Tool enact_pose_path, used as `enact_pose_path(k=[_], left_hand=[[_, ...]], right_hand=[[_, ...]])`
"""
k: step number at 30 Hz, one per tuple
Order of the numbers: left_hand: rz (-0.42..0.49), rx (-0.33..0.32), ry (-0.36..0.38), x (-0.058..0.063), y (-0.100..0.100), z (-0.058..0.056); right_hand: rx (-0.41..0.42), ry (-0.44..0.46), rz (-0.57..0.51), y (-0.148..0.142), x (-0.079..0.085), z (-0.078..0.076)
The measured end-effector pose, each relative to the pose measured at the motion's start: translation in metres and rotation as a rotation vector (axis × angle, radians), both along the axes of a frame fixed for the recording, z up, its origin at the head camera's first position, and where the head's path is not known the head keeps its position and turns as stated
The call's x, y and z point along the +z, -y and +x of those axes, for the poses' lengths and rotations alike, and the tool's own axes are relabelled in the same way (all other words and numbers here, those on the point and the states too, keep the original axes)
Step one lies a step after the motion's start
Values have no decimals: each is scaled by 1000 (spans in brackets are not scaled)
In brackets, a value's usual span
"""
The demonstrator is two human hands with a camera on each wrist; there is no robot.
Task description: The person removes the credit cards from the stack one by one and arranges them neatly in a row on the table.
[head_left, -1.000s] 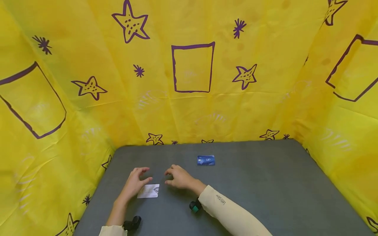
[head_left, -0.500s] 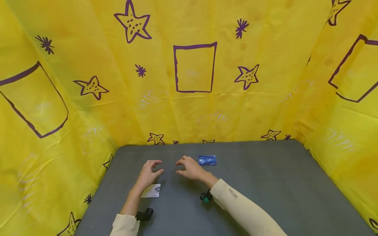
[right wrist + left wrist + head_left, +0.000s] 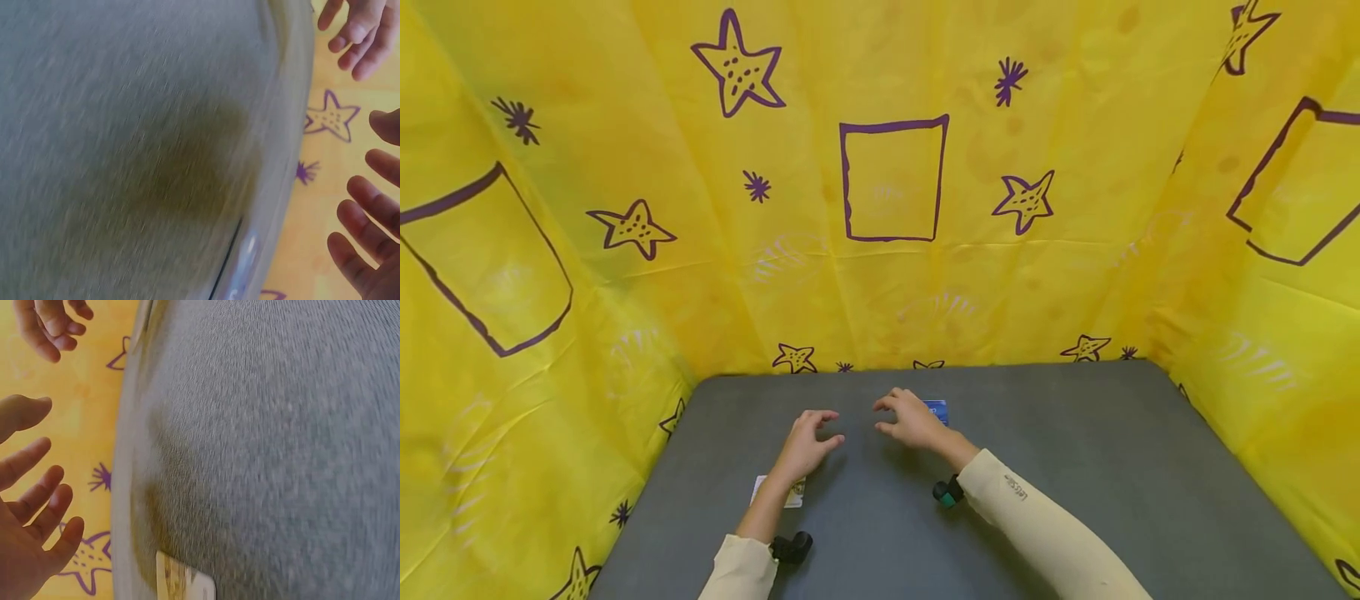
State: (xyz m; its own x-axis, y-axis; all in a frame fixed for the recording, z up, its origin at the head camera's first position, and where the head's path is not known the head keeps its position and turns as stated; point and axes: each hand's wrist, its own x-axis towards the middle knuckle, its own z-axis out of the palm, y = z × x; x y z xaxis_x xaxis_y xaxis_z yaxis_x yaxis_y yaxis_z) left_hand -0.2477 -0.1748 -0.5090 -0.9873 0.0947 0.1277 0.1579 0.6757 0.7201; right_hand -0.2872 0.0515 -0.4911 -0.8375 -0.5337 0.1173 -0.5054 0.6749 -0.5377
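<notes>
One grey tabletop (image 3: 1075,433); right hand (image 3: 912,421) partly hides blue card (image 3: 937,409)

The grey table (image 3: 1037,492) looks covered in matt, grainy cloth; past its far edge, the yellow drape (image 3: 883,321) is smooth, faintly shiny fabric. Near that edge, the blue card (image 3: 937,410) resembles glossy plastic.

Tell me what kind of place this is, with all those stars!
Probably a little booth, perhaps for filming hands. Star-printed yellow cloth hangs round the back and both sides, a grey tabletop with a blue card on it sits inside, and each wrist wears a black camera.
</notes>
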Motion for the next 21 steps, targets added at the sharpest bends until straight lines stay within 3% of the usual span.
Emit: enact_pose_path(k=[9,21], left_hand=[[31,-38,-5,1,-16,-11],[66,-89,-2,-8,-32,-25]], right_hand=[[-36,-46,6,-26,-3,-12],[-125,-23,-18,-54,-11,-18]])
